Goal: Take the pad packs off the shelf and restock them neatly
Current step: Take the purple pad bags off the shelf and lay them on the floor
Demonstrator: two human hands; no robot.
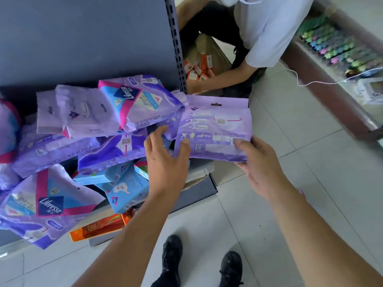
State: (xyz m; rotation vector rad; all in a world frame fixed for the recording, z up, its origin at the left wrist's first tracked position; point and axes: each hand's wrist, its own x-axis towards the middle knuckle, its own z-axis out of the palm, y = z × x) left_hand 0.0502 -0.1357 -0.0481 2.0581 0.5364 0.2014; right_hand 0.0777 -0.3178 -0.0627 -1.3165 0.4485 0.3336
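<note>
Held pad pack (pixel 215 129) is showing thin lilac plastic film, slightly glossy, crinkled at the edges. Piled pad packs (pixel 62 146) to the left are looking the same, wrinkled soft plastic. Blue boxes (pixel 122 191) are reading as matt cardboard. Shelf upright (pixel 176 42) is looking like grey painted metal, perforated. Floor tiles (pixel 279 214) are shining smooth and glossy.

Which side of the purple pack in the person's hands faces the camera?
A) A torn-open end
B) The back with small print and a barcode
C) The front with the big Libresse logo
B: the purple pack, held by the right hand and left hand, shows fine print and a barcode.
</note>
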